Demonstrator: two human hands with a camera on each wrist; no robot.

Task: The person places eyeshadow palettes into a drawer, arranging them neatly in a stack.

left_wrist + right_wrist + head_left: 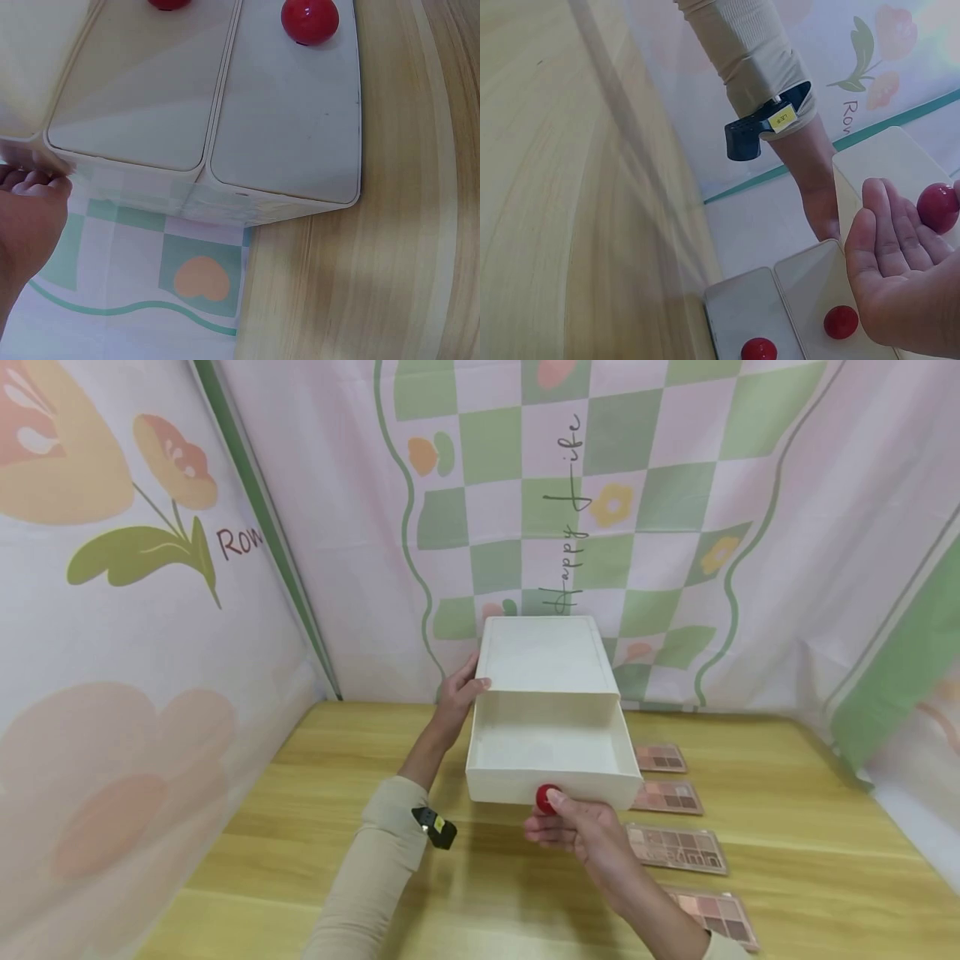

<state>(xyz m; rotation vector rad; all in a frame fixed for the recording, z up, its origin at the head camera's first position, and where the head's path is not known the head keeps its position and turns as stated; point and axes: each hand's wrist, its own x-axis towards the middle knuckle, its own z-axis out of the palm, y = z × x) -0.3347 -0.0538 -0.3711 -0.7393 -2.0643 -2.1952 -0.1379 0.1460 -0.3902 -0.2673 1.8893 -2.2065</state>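
Four makeup palettes (678,849) run down the wooden table (247,843) at the lower right of the head view, near a white cabinet (547,652) at its centre. The person's left hand (454,700) holds the cabinet's left side, thumb over the edge, while the right hand (596,839) pinches the red knob (542,800) of the pulled-out top drawer (502,786). I can see two closed drawers (289,112) filling the upper part of the left wrist view.
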